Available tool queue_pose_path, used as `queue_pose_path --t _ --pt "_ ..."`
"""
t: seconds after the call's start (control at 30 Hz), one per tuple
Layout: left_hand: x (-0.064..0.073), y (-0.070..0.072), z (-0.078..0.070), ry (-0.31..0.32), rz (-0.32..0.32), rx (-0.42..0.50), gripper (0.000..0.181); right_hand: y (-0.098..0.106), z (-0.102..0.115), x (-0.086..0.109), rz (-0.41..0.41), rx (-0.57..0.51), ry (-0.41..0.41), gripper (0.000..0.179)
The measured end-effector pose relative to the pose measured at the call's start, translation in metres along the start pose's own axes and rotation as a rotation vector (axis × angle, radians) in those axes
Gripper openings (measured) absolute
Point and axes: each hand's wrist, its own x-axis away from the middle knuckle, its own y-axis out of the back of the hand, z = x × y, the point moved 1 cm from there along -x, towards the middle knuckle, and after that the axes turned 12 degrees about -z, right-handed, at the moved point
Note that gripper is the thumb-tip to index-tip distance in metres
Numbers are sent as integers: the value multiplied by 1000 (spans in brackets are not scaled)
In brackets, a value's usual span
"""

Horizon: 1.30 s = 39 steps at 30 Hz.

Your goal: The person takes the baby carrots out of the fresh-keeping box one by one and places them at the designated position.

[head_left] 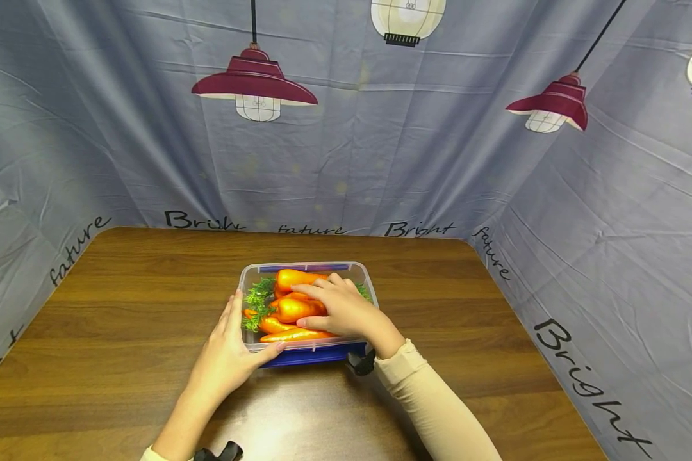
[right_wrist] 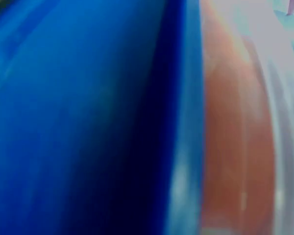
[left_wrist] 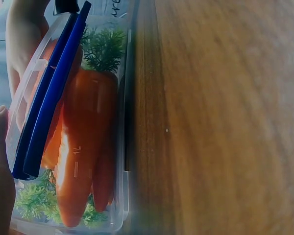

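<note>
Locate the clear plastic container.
Head view: the clear plastic container sits below and slightly left of image centre, left hand at its near left corner, right hand over the carrots inside.

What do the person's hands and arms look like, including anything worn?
The left hand and right hand are ungloved. A long cream sleeve with a gathered cuff covers the right forearm; only an edge of the left sleeve shows. Small black devices appear by both wrists.
</note>
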Motion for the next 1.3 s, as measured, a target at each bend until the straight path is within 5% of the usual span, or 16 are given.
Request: queue_pose_path --t 0.57,1.3 --pt "-1 -2 -2 -10 -5 21 127 -2 2 -12 22 176 101 60" --pt "-9 12 -6 -56 55 -67 132 -4 -5 -12 -19 -1 144 58"
